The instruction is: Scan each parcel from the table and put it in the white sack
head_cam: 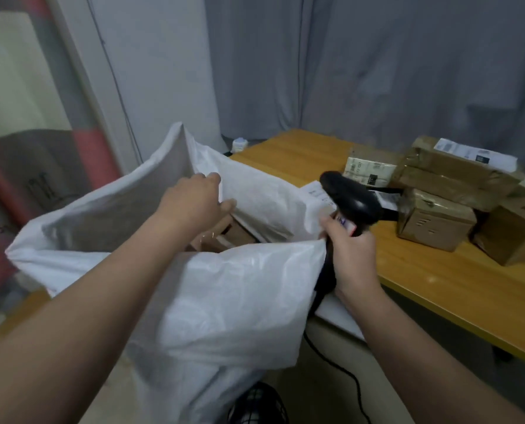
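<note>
The white sack stands open in front of me, with brown parcels showing inside its mouth. My left hand grips the sack's far rim and holds it up. My right hand is closed on the black handheld scanner and also pinches the sack's near right edge. Several taped cardboard parcels lie on the wooden table to the right, one large box stacked on others. A small printed box sits behind the scanner.
Grey curtains hang behind the table. The scanner's black cable trails down to the floor. A dark round fan sits below the sack. A white sheet lies at the table's near edge. A small white object rests at the table's far corner.
</note>
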### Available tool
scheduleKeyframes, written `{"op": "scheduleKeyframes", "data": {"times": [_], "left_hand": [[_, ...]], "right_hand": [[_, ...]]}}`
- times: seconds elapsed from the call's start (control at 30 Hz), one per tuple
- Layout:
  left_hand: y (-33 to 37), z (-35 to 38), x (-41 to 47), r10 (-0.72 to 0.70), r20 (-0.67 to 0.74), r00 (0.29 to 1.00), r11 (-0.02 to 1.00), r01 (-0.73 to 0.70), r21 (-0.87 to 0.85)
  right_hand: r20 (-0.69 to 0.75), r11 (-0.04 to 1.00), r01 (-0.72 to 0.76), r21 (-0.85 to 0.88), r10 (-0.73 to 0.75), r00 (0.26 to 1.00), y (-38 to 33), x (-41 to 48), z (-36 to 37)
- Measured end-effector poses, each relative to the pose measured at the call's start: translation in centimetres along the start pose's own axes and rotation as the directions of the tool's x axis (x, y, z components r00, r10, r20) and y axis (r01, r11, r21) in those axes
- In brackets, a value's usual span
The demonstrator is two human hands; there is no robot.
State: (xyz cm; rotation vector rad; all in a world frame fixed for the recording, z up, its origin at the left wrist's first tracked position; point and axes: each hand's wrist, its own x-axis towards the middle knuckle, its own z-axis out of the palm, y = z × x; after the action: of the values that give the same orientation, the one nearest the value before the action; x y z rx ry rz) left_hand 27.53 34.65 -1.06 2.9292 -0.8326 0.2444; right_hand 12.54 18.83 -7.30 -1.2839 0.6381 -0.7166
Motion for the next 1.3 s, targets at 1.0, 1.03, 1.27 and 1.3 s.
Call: {"op": "scheduleKeyframes", "data": {"times": [1.0,1.03,1.27,1.3], "left_hand": [[18.5,8.5,7.6,0.300,0.344,0.890,0.762,-0.007,-0.648],[18.4,8.6,7.0,0.324,0.339,0.883,0.705,0.014,-0.709],[19.3,8.6,1.3,0.414,0.311,0.855,0.514,0.062,-0.856],[19.5,8.6,0.3,0.432,0.339,0.836,0.498,0.093,-0.862]], "right_hand": [[-0.160,0.997,-0.077,-0.001,0.076,0.984,2.2,5.7,-11.5],[-0.163,0.996,-0.084,0.029,0.088,0.983,2.4,5.3,-11.6],[-0.166,0.975,-0.032,0.218,0.069,0.984,3.2,1.4,-13.4],[-0.171,0.976,-0.025,0.217,0.064,0.983,3.3,0.8,-13.8]]}}
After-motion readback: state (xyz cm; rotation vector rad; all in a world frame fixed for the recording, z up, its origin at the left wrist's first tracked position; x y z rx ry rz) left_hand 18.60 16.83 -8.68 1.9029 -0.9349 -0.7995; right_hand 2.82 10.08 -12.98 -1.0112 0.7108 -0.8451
